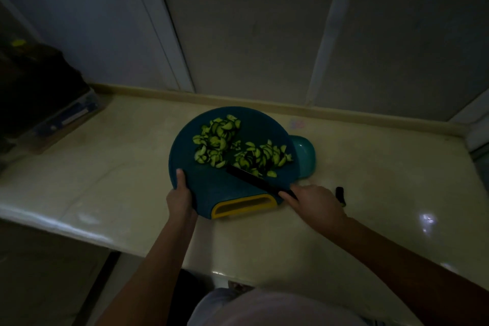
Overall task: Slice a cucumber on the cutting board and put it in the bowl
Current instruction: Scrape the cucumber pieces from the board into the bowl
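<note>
- Head view puts the slicing behind you: the cucumber slices [214, 143] lie in two loose heaps on the upper half of the cutting board [206, 188], at the centre of the frame, and no uncut piece is in sight.
- Your left hand [180, 196] grips the board's lower-left rim, with the thumb on top and the fingers hidden beneath.
- Your right hand [315, 204] is wrapped round the handle of the knife [254, 180]. Its dark blade reaches up-left across the board and meets the lower edge of the right heap.
- The bowl [304, 156] sits just right of the board, its left side hidden under the board's edge. No slice shows in the part you can see.
- The step in hand looks like the transfer. The next move calls for tipping the board toward the bowl and sweeping the slices rightward with the blade, right-hand heap first. Keep the rim over the bowl so nothing spills onto the counter [119, 180].
</note>
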Demonstrator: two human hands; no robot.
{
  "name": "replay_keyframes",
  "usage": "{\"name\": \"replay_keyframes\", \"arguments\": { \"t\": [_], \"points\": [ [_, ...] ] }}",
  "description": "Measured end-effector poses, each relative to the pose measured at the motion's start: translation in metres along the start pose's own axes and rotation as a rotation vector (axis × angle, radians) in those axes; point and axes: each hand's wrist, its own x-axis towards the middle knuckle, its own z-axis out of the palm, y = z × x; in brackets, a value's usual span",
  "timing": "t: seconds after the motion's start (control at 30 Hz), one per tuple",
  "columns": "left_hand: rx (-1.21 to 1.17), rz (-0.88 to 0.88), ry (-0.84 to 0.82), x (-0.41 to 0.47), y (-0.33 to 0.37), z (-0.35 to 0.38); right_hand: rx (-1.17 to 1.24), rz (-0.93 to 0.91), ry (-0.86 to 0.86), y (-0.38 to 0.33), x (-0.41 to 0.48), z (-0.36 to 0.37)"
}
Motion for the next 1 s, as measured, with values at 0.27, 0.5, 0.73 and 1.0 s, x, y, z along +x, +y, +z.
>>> {"name": "replay_keyframes", "arguments": {
  "t": [0.27, 0.5, 0.73, 1.0],
  "points": [
    [0.092, -0.009, -0.032, 0.019, 0.009, 0.014, -0.001, 0.075, 0.025, 0.018, 0.017, 0.006],
    [0.129, -0.009, -0.069, 0.025, 0.007, 0.032, -0.061, 0.085, -0.004, 0.041, 0.028, 0.009],
    [0.139, -0.013, -0.071, 0.026, 0.003, 0.044, -0.073, 0.126, -0.012, 0.061, 0.027, 0.015],
    [0.143, -0.004, -0.02, 0.026, 0.004, 0.047, -0.105, 0.125, 0.0, 0.089, 0.033, 0.023]
  ]
}}
